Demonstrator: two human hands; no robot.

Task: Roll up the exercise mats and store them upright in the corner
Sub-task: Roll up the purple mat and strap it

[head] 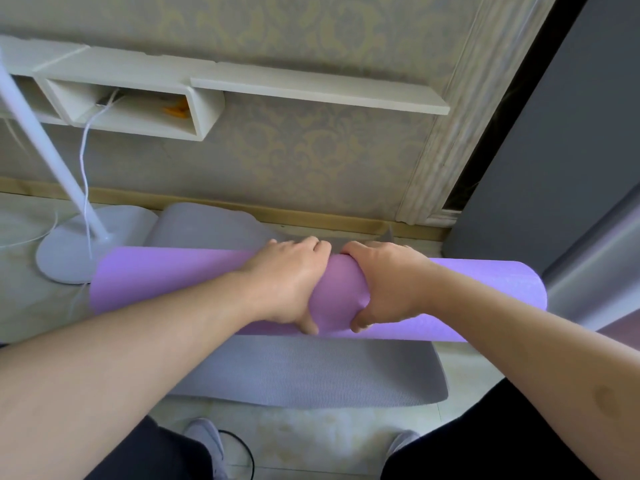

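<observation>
A purple exercise mat [166,278], rolled into a thick tube, lies crosswise in front of me above the floor. My left hand [287,285] grips the roll near its middle, fingers over the far side and thumb underneath. Close beside it my right hand [388,285] grips the same roll in the same way. A grey exercise mat [311,372] lies flat on the floor beneath the roll, and its far end [207,226] curls up against the wall's skirting.
A white floor lamp base [65,251] with its pole and cable stands at the left by the wall. White wall shelves [145,102] hang above. A grey door or panel [561,150] stands at the right. My feet [207,441] are on pale floor tiles.
</observation>
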